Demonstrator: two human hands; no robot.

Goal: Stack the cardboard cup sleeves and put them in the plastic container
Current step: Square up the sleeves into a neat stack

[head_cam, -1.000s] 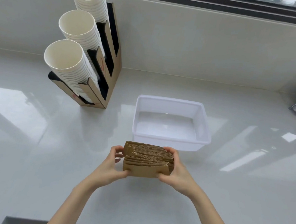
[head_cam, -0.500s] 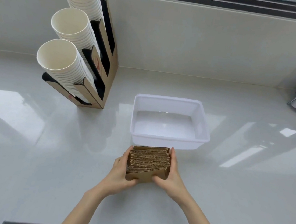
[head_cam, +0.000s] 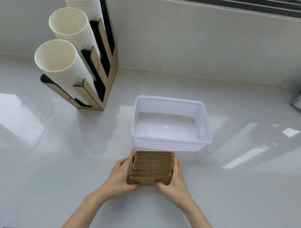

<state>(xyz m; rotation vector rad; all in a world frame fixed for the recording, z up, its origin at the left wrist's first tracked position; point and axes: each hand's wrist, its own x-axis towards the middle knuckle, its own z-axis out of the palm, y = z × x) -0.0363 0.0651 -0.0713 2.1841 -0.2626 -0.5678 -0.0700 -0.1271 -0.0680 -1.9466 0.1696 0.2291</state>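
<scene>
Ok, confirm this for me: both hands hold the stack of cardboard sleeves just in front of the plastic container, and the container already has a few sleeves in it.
Not quite. The head view shows the plastic container empty. The rest holds: the left hand and right hand hold the stack of cardboard sleeves just in front of it.

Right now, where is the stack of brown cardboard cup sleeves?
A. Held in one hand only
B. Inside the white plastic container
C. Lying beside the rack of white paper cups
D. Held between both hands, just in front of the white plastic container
D: the stack of brown cardboard cup sleeves is pressed between the left hand and right hand, on the near side of the empty white plastic container.
</scene>
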